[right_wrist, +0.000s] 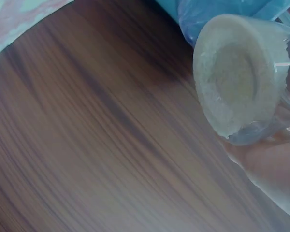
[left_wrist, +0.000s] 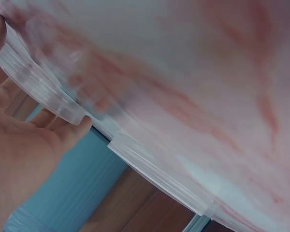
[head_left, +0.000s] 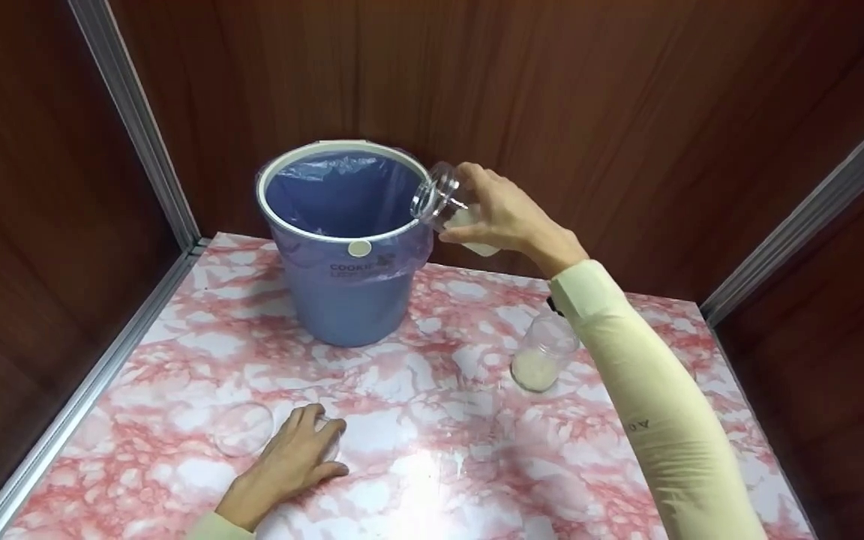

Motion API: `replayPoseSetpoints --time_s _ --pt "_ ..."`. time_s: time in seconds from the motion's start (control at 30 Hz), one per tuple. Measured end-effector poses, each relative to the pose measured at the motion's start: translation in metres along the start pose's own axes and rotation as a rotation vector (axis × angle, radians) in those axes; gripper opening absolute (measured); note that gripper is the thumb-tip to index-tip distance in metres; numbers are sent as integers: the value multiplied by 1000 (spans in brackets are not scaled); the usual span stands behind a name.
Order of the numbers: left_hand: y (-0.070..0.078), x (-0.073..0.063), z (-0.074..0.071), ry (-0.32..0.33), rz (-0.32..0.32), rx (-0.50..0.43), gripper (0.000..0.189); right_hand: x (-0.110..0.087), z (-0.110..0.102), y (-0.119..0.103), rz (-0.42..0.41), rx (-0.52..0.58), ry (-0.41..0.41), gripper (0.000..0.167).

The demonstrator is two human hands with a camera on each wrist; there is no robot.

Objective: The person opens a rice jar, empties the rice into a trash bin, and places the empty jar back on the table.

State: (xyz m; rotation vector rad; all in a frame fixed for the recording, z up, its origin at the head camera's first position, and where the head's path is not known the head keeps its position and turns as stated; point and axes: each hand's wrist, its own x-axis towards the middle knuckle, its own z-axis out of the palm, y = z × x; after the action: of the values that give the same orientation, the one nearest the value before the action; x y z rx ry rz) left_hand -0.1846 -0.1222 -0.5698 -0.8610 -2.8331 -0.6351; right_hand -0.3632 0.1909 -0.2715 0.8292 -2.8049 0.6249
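My right hand [head_left: 507,214] grips a clear jar [head_left: 443,196] at the right rim of a blue bin [head_left: 349,304]. The jar is tipped, its open mouth towards the bin. Pale cream-coloured contents [right_wrist: 234,72] sit at its base in the right wrist view. Low on the table, my left hand [head_left: 289,457] holds a clear round lid [left_wrist: 38,87] by its edge, with fingers and thumb on opposite sides. A second clear lid [head_left: 243,430] lies to the left of that hand. Another clear jar [head_left: 544,352] with pale contents stands near the right forearm.
A thin plastic bag [head_left: 334,163] lines the bin and folds over its white rim. Dark wood-grain panels [head_left: 589,97] with metal edge strips [head_left: 136,105] enclose the red-and-white marbled table [head_left: 177,360] on the left, back and right.
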Motion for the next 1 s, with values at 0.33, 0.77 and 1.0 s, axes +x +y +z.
replayPoseSetpoints --time_s 0.33,0.77,1.0 --pt "-1 2 -6 -20 -42 -14 56 20 7 -17 -11 -242 -11 91" --pt "0 0 -4 -28 -22 31 54 30 9 -28 -41 -432 -18 97" --pt "0 0 -4 -44 -41 12 51 33 11 -34 -95 -525 -3 98"
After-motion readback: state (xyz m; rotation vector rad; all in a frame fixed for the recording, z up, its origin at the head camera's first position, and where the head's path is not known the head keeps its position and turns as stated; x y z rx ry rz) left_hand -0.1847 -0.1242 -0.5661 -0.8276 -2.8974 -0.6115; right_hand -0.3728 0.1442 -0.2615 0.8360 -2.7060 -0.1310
